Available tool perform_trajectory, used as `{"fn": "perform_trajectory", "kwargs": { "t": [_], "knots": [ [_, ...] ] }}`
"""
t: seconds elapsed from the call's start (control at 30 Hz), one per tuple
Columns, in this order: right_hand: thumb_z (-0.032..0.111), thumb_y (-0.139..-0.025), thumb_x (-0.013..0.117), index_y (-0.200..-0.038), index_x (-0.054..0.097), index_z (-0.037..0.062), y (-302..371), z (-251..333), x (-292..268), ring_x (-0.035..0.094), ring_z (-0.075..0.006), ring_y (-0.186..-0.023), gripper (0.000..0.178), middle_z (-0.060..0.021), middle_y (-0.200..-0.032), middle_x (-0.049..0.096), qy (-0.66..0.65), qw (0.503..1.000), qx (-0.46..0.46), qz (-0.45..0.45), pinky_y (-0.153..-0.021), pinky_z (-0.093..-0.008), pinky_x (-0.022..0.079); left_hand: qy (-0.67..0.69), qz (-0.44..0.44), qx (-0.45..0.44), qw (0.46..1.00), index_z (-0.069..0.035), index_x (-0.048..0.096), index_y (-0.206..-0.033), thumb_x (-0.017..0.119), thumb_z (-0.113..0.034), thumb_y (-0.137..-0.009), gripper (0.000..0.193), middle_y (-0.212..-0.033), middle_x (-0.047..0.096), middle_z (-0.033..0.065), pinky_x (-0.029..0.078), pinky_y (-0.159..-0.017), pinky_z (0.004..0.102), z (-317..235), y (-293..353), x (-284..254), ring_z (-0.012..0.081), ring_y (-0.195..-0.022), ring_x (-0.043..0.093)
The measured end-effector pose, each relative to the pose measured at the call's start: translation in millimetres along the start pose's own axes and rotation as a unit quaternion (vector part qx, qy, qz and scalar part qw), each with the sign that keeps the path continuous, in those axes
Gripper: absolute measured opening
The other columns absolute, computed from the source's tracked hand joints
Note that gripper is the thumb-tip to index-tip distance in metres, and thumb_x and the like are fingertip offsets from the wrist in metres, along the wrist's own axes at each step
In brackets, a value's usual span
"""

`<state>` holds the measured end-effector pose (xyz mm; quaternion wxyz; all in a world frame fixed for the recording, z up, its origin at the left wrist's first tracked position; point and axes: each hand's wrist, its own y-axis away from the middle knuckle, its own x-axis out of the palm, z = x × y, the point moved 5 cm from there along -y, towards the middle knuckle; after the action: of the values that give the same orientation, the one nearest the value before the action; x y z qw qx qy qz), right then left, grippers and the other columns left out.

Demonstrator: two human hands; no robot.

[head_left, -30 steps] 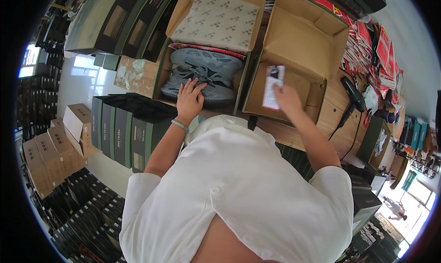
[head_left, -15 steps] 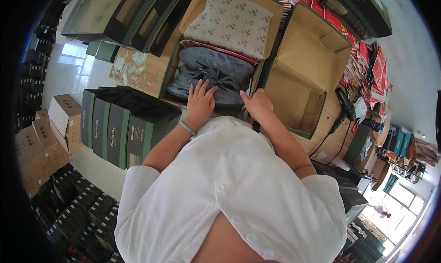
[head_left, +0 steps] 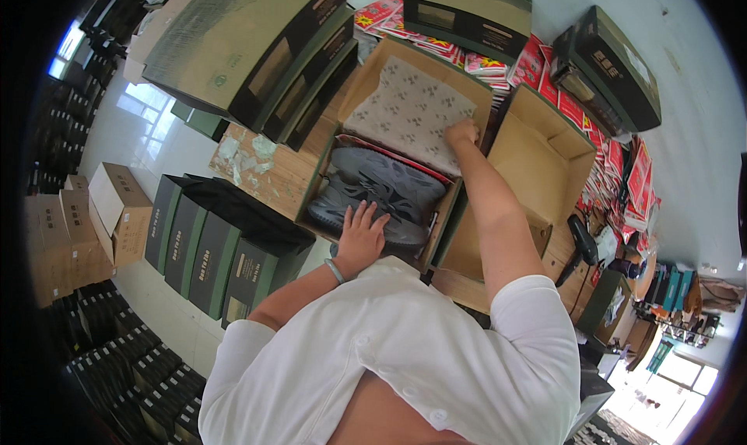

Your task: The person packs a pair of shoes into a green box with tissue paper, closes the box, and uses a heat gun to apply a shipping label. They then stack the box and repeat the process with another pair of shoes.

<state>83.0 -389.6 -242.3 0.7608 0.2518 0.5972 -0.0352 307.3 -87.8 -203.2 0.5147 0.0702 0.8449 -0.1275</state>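
- The left hand [head_left: 359, 235] lies flat with its fingers spread wide on the near grey sneaker [head_left: 366, 211], gripping nothing; a thin bracelet [head_left: 335, 271] circles the wrist just behind it; the white short-sleeved shirt [head_left: 405, 359] fills the foreground below.
- Under and just beyond those fingertips the pair of dark grey sneakers lies side by side in the open shoebox [head_left: 311, 182], toes pointing to the person's left; the box sits on a worn wooden tabletop [head_left: 261, 169], which shows bare to the left of the fingers.
- Farther to the left of the left hand, below the table edge, a row of dark green shoeboxes [head_left: 204, 250] stands on end on the pale floor; plain brown cartons [head_left: 117, 211] sit beyond them.
- The right hand [head_left: 462, 131] reaches well past the sneakers; its fingers are curled on the far right edge of the patterned tissue paper [head_left: 408, 114] that lies over the raised lid; whether they pinch the sheet or only press it cannot be told.
- Just right of those fingers stands an empty open cardboard box [head_left: 537, 157]; beyond it, red printed packets [head_left: 622, 173] are strewn along the table.
- Beyond the fingertips, closed dark green shoeboxes [head_left: 467, 9] rest on the far side; a stack of them [head_left: 264, 48] leans at far left.
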Motion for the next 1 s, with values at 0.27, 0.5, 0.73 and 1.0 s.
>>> {"fn": "perform_trajectory", "kwargs": {
  "t": [0.27,0.5,0.73,1.0],
  "knots": [
    [0.019,-0.087,0.07,-0.132,0.055,0.0048,40,23,-4,0.063,-0.0248,-0.111,0.05,-0.0115,-0.12,0.065,-0.69,0.68,-0.033,0.247,-0.096,-0.04,0.049,0.042,-0.008,-0.022,0.999,-0.014,0.058,-0.127,0.058,-0.017,-0.087,0.04,-0.138,0.05,0.0181,0.027,-0.112,0.0581,1,2,1,0.0382,-0.134,0.04],
    [0.011,-0.077,0.072,-0.105,0.071,0.0147,292,-33,-41,0.059,-0.0262,-0.097,0.028,-0.0055,-0.099,0.063,-0.165,0.8,-0.558,0.149,-0.093,-0.0404,0.041,0.669,-0.026,-0.309,0.675,-0.011,0.042,-0.142,0.045,-0.046,-0.1,0.055,-0.139,0.052,0.015,0.041,-0.104,0.048,74,-2,0,0.0297,-0.122,0.055],
    [-0.005,-0.07,0.063,-0.11,0.072,0.0205,324,-76,-2,0.053,-0.0226,-0.095,0.048,-0.0011,-0.088,0.055,-0.164,0.815,-0.538,0.139,-0.093,-0.0387,0.032,0.611,0.119,-0.447,0.642,-0.009,0.036,-0.146,0.052,-0.068,-0.089,0.084,-0.129,0.058,0.0146,0.049,-0.087,0.041,119,-13,-65,0.024,-0.106,0.06],
    [-0.004,-0.071,0.063,-0.111,0.072,0.0198,338,-90,-21,0.053,-0.0215,-0.091,0.047,-0.0019,-0.085,0.053,-0.237,0.799,-0.552,0.036,-0.093,-0.0369,0.032,0.479,0.102,-0.431,0.758,-0.003,0.066,-0.107,0.069,-0.046,-0.089,0.047,-0.098,0.066,0.0025,0.042,-0.066,0.0278,114,-26,-32,0.0132,-0.08,0.058]
  ]
}}
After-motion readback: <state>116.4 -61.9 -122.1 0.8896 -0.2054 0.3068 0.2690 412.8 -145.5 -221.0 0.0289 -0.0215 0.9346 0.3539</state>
